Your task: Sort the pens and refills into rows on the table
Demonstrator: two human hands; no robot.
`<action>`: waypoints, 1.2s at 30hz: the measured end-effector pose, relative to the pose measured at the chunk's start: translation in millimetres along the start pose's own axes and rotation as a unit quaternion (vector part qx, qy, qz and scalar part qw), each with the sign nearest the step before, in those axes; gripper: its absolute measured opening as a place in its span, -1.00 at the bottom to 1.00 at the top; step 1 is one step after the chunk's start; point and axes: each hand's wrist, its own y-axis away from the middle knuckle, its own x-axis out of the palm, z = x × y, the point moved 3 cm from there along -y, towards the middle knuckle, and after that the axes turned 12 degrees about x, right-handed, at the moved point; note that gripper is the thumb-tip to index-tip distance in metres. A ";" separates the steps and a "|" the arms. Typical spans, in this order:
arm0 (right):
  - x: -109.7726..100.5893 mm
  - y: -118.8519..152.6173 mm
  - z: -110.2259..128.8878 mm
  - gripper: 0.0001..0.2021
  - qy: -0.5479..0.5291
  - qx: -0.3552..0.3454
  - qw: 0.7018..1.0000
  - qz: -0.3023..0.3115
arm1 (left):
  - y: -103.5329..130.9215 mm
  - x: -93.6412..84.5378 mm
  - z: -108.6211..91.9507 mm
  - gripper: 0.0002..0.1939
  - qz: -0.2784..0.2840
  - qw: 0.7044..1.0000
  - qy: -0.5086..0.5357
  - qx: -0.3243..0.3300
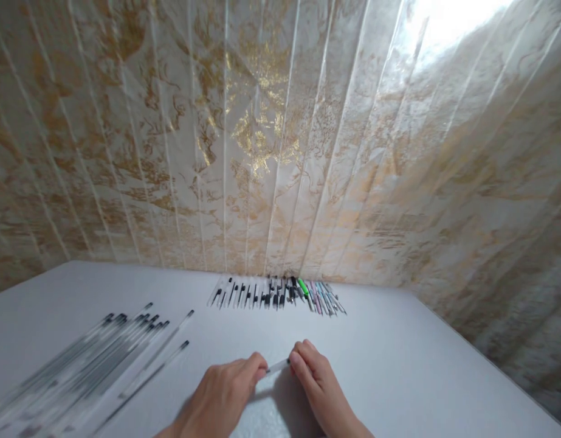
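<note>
Between my two hands is a slim pen (278, 366) with a clear or whitish barrel and dark parts near both grips. My left hand (223, 389) pinches its left end between thumb and fingers. The right end sits in the closed fingers of my right hand (317, 378). Both hands hover low over the white table (380, 347), casting a shadow on it. My fingers hide the pen's two ends, so I cannot tell whether it is capped. Two thin black-tipped pens or refills (164, 363) lie to the left of my left hand.
A bundle of long, slim, black-ended pens or refills (93, 359) lies on the left, blurred toward the near corner. Along the back edge runs a row of pens (248, 294), among them a bright green one (302, 286). Behind the table hangs a shiny gold-patterned curtain (262, 140).
</note>
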 end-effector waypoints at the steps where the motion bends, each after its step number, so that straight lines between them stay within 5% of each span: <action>1: -0.5 0.1 0.6 -0.49 0.000 0.003 1.000 -0.002 | 0.8 0.5 -0.1 -0.85 0.003 1.000 -0.001 -0.007; 4: -2.0 -0.1 1.5 -0.48 0.008 0.018 1.000 0.001 | 2.5 -2.4 -3.0 -0.78 -0.007 1.000 -0.008 -0.006; 7: -4.0 -0.1 2.8 -0.48 -0.004 0.028 1.000 0.008 | 1.7 -8.1 -7.0 -0.91 -0.014 0.999 -0.026 0.023; 14: -8.4 2.2 10.6 -0.59 -0.023 -0.020 1.000 -0.004 | 0.2 -7.8 -2.5 -0.76 0.012 0.999 -0.042 0.004; 22: -9.5 0.1 8.6 -0.63 0.004 -0.003 1.000 0.012 | 1.5 -5.4 1.0 -0.96 0.018 1.000 -0.011 -0.011; 31: -13.2 0.8 18.1 -0.84 -0.022 -0.057 0.998 0.016 | 2.4 -6.2 6.2 -0.63 0.038 0.999 -0.004 -0.029; 36: -12.3 -0.4 16.1 -0.92 -0.052 -0.042 0.997 0.030 | 1.1 -9.8 4.7 -0.79 0.046 0.995 0.046 -0.071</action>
